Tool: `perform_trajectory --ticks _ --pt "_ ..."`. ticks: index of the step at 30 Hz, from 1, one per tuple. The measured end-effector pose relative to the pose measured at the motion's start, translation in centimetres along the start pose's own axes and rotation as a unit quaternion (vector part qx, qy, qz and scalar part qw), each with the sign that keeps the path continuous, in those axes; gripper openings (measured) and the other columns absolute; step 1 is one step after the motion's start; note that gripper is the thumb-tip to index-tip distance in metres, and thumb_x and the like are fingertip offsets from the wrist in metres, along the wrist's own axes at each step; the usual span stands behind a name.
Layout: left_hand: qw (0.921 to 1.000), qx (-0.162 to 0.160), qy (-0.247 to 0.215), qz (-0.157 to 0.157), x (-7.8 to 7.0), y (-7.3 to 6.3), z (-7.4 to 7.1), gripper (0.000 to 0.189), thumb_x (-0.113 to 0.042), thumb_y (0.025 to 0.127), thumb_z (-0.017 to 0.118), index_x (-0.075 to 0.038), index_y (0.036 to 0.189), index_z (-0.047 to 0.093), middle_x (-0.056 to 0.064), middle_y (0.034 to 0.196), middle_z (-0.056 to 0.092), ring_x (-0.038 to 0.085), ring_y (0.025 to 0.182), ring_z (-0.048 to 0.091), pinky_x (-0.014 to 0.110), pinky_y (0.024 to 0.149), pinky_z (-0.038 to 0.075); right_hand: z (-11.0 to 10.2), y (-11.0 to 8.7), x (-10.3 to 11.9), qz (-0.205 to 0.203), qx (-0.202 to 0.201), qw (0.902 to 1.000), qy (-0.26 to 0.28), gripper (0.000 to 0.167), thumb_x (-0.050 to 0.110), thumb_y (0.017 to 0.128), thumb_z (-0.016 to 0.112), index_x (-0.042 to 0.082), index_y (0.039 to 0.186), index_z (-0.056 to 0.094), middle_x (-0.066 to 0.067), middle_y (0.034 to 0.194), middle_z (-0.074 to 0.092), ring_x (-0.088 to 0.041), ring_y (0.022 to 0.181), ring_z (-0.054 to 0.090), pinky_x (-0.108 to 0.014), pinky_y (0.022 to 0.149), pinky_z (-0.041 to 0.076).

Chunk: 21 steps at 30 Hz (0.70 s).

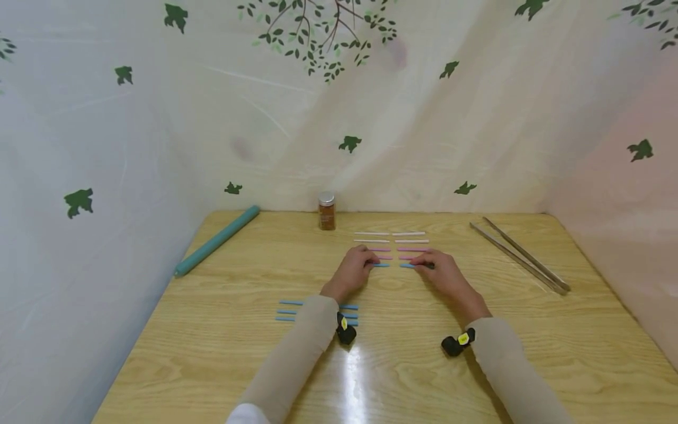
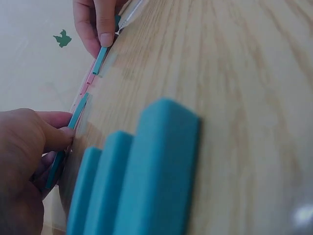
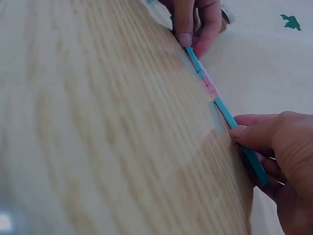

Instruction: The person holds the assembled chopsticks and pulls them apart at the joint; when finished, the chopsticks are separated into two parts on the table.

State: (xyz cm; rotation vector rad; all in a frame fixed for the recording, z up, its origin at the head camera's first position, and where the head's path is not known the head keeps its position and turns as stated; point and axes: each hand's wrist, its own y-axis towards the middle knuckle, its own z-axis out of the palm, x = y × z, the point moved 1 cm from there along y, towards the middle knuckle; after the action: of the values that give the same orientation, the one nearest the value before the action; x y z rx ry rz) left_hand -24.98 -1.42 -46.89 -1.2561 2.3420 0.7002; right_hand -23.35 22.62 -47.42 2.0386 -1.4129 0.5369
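Note:
My left hand pinches a blue stick between thumb and fingers, low over the wooden table. Facing it, my right hand pinches another blue stick. The two sticks lie nearly in line, with a small gap between their inner ends; in the right wrist view the right stick runs past the thumb. Just beyond them are pink sticks in two columns, partly hidden by my hands. White sticks continue both columns farther back.
More blue sticks lie in rows beneath my left forearm, which hides their middle. A lidded jar stands at the back. A green rod lies at the left edge, long metal tongs at the right. A patterned curtain surrounds the table.

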Motion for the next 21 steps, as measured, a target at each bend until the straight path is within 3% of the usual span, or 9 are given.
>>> perform_trajectory --ticks 5,11,21 --pt "0.9999 -0.011 0.007 0.011 -0.14 0.16 0.06 0.015 -0.001 0.092 0.059 -0.006 0.095 0.073 0.008 0.097 0.062 0.023 0.091 0.058 0.033 0.086 0.048 -0.11 0.17 0.10 -0.011 0.008 0.9999 -0.001 0.016 0.005 0.088 0.066 0.006 0.102 0.074 -0.018 0.114 0.065 -0.036 0.108 0.059 -0.050 0.091 0.046" --pt "0.9997 -0.012 0.016 0.011 -0.11 0.21 0.19 0.016 -0.001 0.092 0.058 -0.007 0.095 0.073 0.007 0.098 0.062 0.023 0.092 0.057 0.034 0.088 0.046 0.12 0.25 0.18 -0.017 0.001 0.9997 -0.018 0.015 0.005 0.088 0.067 0.006 0.100 0.075 -0.014 0.105 0.066 -0.032 0.099 0.061 -0.048 0.089 0.048" --pt "0.9995 -0.018 0.004 0.025 0.22 0.15 0.17 0.017 -0.001 0.093 0.057 -0.006 0.096 0.073 0.009 0.098 0.061 0.024 0.092 0.057 0.034 0.088 0.046 0.27 0.25 0.28 -0.023 -0.007 0.9993 -0.029 0.015 0.005 0.087 0.068 0.007 0.100 0.075 -0.013 0.104 0.067 -0.031 0.098 0.061 -0.047 0.088 0.048"
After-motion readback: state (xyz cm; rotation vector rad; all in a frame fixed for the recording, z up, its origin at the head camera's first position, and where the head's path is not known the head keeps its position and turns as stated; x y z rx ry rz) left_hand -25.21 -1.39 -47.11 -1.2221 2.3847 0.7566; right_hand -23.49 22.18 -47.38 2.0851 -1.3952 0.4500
